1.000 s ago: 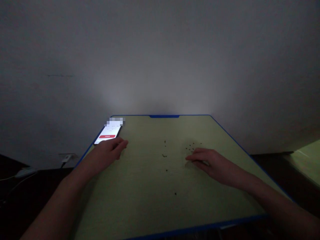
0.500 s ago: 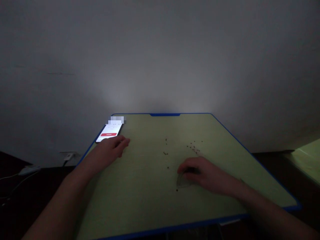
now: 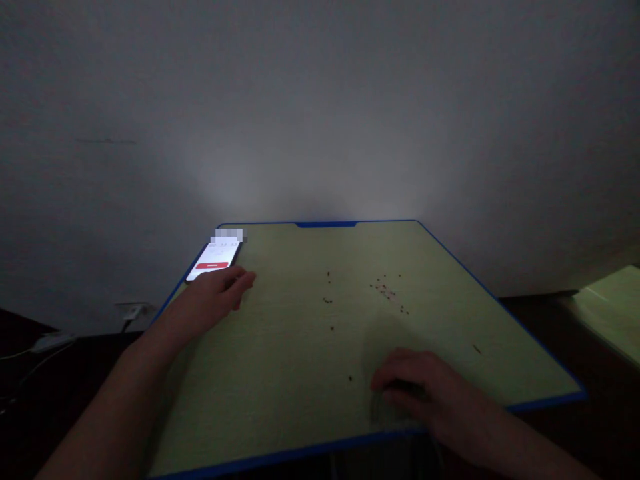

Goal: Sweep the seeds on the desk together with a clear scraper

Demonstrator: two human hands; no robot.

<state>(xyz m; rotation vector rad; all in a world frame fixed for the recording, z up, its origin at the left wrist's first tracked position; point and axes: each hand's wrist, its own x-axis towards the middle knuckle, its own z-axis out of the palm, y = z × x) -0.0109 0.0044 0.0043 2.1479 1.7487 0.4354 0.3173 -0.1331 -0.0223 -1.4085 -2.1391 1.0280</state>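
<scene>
In the dim light my left hand [image 3: 215, 293] lies flat on a green table [image 3: 280, 387] with a blue rim, its fingers stretched out just below a lit phone [image 3: 213, 257] at the far left corner. My right hand [image 3: 430, 393] sits at the table's near edge, fingers curled down over a pale greyish thing [image 3: 387, 415] that I cannot make out. Several small dark crumbs [image 3: 387, 292] are scattered over the middle of the table, beyond my right hand.
A plain wall stands right behind the table. A wall socket with a cable [image 3: 131, 311] is low on the left, and a white device [image 3: 47, 342] lies on the dark floor there. Another green surface [image 3: 610, 307] shows at the right edge.
My right hand has slid from near the crumbs towards me to the table's near edge, the pale thing moving with it. My left hand has stayed by the phone.
</scene>
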